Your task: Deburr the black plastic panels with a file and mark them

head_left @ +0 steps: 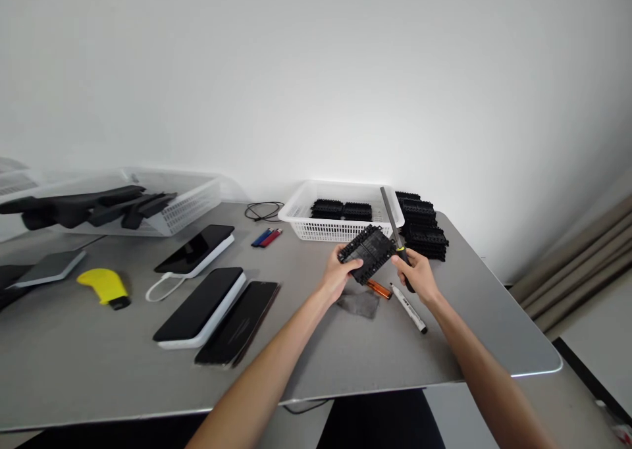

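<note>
My left hand (338, 272) is closed on the near left edge of a black plastic plate (371, 251) with toothed edges, its thumb lying over the face. In my right hand (419, 274) is a flat file (390, 211), gripped by its black and yellow handle. The file's blade points up and away, close to the plate's right edge; whether they touch I cannot tell. Beneath the hands, an orange lighter (379, 290) and a white marker (409, 309) lie on the grey table (306, 357). A thin grey piece (359, 304) lies under the plate, its kind unclear.
Behind stands a white basket (336, 230) holding black plates (326, 209); more are stacked (423, 232) on its right. Leftward lie two lighters (266, 237), phones on white blocks (200, 304), a yellow-handled tool (105, 287) and another basket (195, 202) with black pieces.
</note>
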Available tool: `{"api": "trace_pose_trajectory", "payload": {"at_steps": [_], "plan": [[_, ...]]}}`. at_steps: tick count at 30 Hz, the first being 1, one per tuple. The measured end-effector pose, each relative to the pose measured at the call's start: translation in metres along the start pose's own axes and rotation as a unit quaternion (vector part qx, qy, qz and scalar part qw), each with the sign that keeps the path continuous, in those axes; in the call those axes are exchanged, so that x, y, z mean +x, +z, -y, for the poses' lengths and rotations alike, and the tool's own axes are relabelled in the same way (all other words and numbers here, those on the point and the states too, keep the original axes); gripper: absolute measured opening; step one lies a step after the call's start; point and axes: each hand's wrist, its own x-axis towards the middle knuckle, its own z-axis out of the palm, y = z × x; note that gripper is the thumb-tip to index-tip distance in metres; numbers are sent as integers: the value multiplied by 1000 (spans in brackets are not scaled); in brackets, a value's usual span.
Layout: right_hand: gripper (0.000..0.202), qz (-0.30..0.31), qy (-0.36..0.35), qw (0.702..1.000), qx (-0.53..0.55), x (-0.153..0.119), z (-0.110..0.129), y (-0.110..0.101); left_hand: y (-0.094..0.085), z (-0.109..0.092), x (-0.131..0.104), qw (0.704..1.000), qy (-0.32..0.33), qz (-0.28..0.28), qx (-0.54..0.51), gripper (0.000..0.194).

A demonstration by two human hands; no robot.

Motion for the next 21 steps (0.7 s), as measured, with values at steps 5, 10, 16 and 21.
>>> {"api": "trace_pose_trajectory", "payload": {"at_steps": [5,10,16,21], "plan": [[40,-19,35,994,105,-1,-1,4,3,0,-7,983,54,68,161,51],[40,-33,33,993,112,-1,1,5,6,1,-10,964,70,142,212,45],[42,-28,-21,999,-33,-5,7,8,1,6,-7,961,148,66,225,38],[47,-16,-84,973,-216,-16,14,10,-8,-1,-2,951,190,-4,244,35]]}}
